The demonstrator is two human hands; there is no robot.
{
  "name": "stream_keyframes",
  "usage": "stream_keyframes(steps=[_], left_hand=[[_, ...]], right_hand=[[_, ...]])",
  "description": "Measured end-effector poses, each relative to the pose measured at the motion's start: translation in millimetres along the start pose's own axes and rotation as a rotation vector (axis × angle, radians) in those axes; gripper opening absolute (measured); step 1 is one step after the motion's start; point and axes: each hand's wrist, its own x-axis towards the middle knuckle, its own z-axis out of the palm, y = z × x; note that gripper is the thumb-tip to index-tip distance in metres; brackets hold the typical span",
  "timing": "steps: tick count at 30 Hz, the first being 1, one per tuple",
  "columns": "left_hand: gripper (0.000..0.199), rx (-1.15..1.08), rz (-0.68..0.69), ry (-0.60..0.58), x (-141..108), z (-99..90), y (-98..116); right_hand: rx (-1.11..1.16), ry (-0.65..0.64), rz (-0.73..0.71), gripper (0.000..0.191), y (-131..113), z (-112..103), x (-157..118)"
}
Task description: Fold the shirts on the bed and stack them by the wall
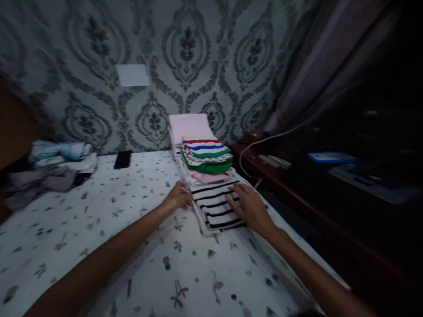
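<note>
A folded garment (216,204) with black and white stripes lies on the bed, over a pale folded cloth that shows along its left and front edges. My left hand (180,196) is at its left edge, fingers curled in and closed on the fabric. Across the right side rests my right hand (249,204), its fingers stretched out flat on the stripes. Just behind it is a stack of folded clothes: a multicoloured striped piece (206,147) on top, a green one (211,166) below, and a pink one (211,177) lower down. Farther back lies folded light pink cloth (191,125).
The bed sheet (148,273) is white with small printed motifs. At the far left is a loose pile of clothes (62,165), with a dark phone (123,159) beside it. A dark wooden ledge (297,189) runs along the right, with a white cable (271,138) above it.
</note>
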Motion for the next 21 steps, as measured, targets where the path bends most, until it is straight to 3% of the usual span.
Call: stream_keyframes(steps=[2,4,8,13,17,21], left_hand=[[0.037,0.063,0.031,0.002,-3.0,-12.8,-1.4],[0.030,0.325,0.129,0.032,-4.0,-37.3,-0.9],[0.017,0.904,0.282,0.282,-4.4,-116.3,11.3],[0.027,1.103,0.166,0.619,6.0,-214.6,28.3],[0.035,1.236,0.069,0.798,8.4,-269.9,33.1],[0.035,1.345,-0.014,0.931,-12.3,-324.8,39.9]], right_hand=[[-0.040,-0.006,-0.057,0.048,-14.0,27.1,9.0],[-0.122,-0.007,-0.044,0.054,-21.2,52.7,13.7],[-0.193,0.015,-0.069,0.061,-15.4,80.4,14.5],[-0.203,0.047,-0.104,0.064,4.0,87.3,12.8],[-0.135,0.011,-0.280,0.047,26.5,95.0,12.5],[-0.052,0.090,-0.355,0.049,39.8,106.7,10.9]])
